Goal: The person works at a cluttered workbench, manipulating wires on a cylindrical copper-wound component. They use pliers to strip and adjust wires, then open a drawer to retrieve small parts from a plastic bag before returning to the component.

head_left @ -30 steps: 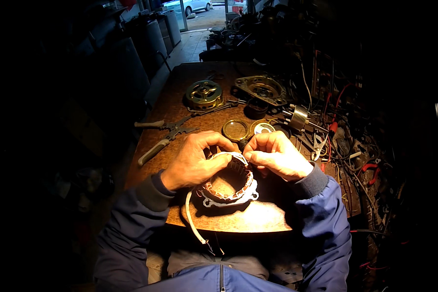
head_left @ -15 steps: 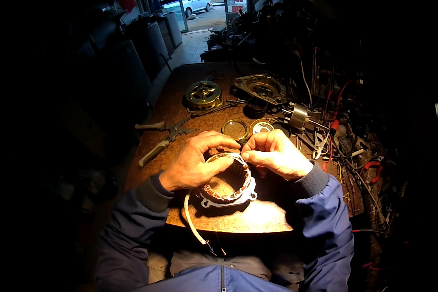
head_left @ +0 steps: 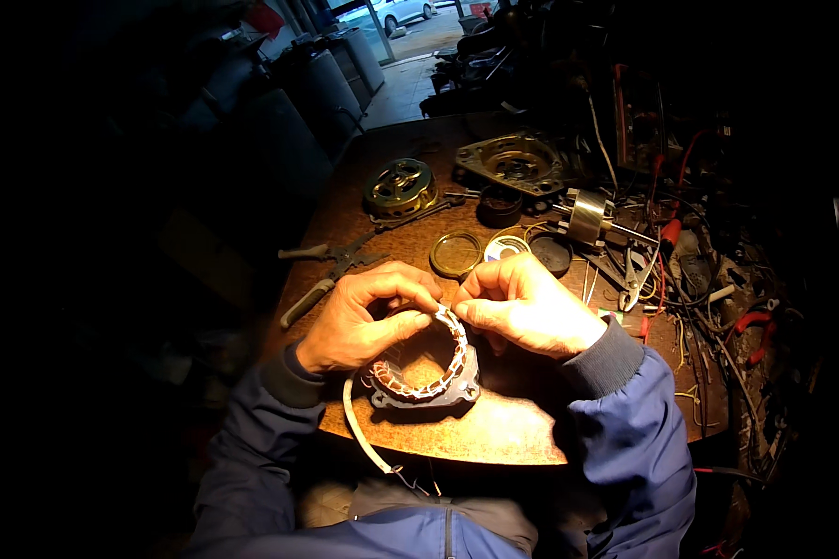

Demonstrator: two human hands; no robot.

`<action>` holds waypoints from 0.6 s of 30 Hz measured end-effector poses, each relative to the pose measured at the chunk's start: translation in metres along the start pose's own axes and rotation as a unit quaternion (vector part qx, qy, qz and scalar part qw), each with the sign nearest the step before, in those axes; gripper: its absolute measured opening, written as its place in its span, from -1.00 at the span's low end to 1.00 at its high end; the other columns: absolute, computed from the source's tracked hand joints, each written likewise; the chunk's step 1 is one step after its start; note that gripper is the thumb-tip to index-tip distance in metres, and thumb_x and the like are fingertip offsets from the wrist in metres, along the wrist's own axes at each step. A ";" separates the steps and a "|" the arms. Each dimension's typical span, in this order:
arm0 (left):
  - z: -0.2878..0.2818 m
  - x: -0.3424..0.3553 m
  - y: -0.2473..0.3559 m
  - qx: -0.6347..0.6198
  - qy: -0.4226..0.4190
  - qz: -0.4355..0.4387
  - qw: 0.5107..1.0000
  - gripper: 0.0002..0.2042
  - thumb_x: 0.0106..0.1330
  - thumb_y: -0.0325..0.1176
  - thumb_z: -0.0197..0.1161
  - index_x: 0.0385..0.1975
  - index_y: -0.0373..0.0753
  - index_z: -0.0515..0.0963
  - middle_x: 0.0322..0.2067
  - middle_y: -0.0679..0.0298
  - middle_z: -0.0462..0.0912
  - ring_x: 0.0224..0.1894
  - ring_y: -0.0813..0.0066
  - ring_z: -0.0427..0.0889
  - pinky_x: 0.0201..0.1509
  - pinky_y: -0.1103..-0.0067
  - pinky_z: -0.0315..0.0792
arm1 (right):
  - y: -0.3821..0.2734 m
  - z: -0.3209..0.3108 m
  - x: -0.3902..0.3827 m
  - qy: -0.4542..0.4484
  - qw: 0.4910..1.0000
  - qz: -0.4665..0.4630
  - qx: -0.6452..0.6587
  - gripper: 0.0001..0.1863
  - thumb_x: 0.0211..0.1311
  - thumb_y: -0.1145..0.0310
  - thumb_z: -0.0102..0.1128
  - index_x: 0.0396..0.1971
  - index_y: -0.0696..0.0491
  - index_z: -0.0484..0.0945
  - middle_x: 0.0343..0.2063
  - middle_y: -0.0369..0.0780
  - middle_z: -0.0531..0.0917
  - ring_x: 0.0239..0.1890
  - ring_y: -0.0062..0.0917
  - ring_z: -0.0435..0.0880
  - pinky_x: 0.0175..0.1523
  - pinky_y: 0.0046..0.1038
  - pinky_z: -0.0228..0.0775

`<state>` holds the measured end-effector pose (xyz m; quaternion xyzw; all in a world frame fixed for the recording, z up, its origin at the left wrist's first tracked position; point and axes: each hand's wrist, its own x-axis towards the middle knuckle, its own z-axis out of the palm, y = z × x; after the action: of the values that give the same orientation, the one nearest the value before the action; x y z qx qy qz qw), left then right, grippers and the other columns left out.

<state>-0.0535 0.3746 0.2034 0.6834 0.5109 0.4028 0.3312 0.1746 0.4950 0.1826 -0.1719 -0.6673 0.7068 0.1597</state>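
Observation:
A motor stator (head_left: 464, 377) sits near the front of the wooden bench, its ring of copper windings laced with white cord and its metal flange showing underneath. My left hand (head_left: 368, 317) grips the far left rim, the thumb across the windings and the index finger curled over the far side. At the far right of the ring my right hand (head_left: 527, 307) is closed in a pinch; what lies between its fingertips is too small to make out. From the stator's left side a pale sleeved cable (head_left: 356, 424) hangs over the bench's front edge, bare wire ends showing.
Wire-stripping pliers (head_left: 331, 275) lie at left. Farther back are a round motor cover (head_left: 401, 189), a larger metal housing (head_left: 513, 163), a rotor (head_left: 584, 217) and round tins (head_left: 457, 254). Pliers (head_left: 636, 279) and tangled wires (head_left: 708, 317) crowd the right side.
The view has shifted, so most background things appear farther right. My left fingers have drawn closer to the rim and to my right fingertips. The right hand keeps its pinch.

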 end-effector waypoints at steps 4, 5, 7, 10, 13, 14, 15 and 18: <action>0.001 0.000 0.000 0.006 0.006 0.016 1.000 -0.83 0.30 -0.55 0.44 -0.13 -0.28 0.74 -0.02 0.24 0.69 -0.16 0.66 0.56 -0.08 0.69 0.43 | 0.004 0.000 0.001 0.010 0.999 -0.020 -0.023 -0.77 0.38 0.40 0.26 -0.22 0.29 0.69 -0.43 -0.25 0.73 -0.41 -0.65 0.63 -0.32 -0.51 0.47; 0.001 0.000 -0.001 0.012 0.006 0.019 1.000 -0.83 0.30 -0.55 0.45 -0.13 -0.28 0.74 -0.02 0.24 0.69 -0.17 0.67 0.55 -0.08 0.69 0.42 | 0.005 0.000 0.001 0.012 0.999 -0.029 -0.031 -0.77 0.37 0.40 0.26 -0.22 0.30 0.69 -0.43 -0.23 0.73 -0.41 -0.64 0.64 -0.31 -0.50 0.48; 0.001 -0.001 0.000 0.010 0.010 0.006 1.000 -0.84 0.29 -0.57 0.44 -0.15 -0.28 0.75 -0.03 0.24 0.70 -0.20 0.69 0.53 -0.10 0.70 0.41 | 0.006 0.000 0.002 0.017 0.998 -0.044 -0.040 -0.75 0.33 0.39 0.25 -0.24 0.32 0.69 -0.44 -0.19 0.74 -0.39 -0.60 0.66 -0.29 -0.46 0.49; 0.003 -0.001 0.003 0.011 0.019 -0.001 1.000 -0.84 0.27 -0.59 0.44 -0.17 -0.28 0.75 -0.04 0.25 0.70 -0.24 0.72 0.49 -0.13 0.71 0.39 | 0.008 -0.001 0.003 0.021 0.997 -0.058 -0.055 -0.74 0.32 0.38 0.25 -0.26 0.32 0.70 -0.46 -0.17 0.74 -0.39 -0.59 0.66 -0.29 -0.45 0.49; 0.003 0.001 0.002 0.026 0.015 0.002 1.000 -0.84 0.27 -0.60 0.43 -0.17 -0.29 0.75 -0.05 0.25 0.70 -0.23 0.70 0.51 -0.13 0.70 0.40 | 0.012 -0.002 0.004 0.028 0.995 -0.068 -0.067 -0.75 0.31 0.37 0.26 -0.27 0.30 0.70 -0.48 -0.16 0.72 -0.41 -0.58 0.66 -0.30 -0.45 0.49; 0.003 0.001 0.003 0.035 0.016 0.007 0.999 -0.84 0.27 -0.60 0.43 -0.17 -0.29 0.75 -0.05 0.24 0.70 -0.24 0.70 0.52 -0.13 0.70 0.40 | 0.013 -0.002 0.004 0.029 0.995 -0.071 -0.068 -0.75 0.31 0.37 0.26 -0.28 0.30 0.70 -0.49 -0.16 0.72 -0.42 -0.58 0.66 -0.31 -0.44 0.48; 0.004 0.001 0.003 0.043 0.017 0.012 0.999 -0.84 0.27 -0.60 0.43 -0.17 -0.29 0.75 -0.06 0.24 0.70 -0.24 0.69 0.52 -0.14 0.70 0.41 | 0.014 -0.002 0.004 0.030 0.994 -0.073 -0.069 -0.75 0.31 0.37 0.25 -0.29 0.29 0.70 -0.50 -0.16 0.72 -0.43 -0.58 0.65 -0.32 -0.44 0.48; 0.003 0.001 0.005 0.058 0.016 0.028 0.998 -0.83 0.28 -0.60 0.43 -0.16 -0.29 0.75 -0.06 0.23 0.70 -0.25 0.68 0.54 -0.17 0.69 0.41 | 0.012 -0.002 0.002 0.021 0.998 -0.046 -0.037 -0.76 0.30 0.36 0.26 -0.30 0.29 0.69 -0.52 -0.17 0.70 -0.45 -0.58 0.64 -0.34 -0.43 0.46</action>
<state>-0.0483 0.3737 0.2063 0.7088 0.5196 0.3923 0.2714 0.1733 0.4968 0.1708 -0.1613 -0.6971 0.6694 0.1997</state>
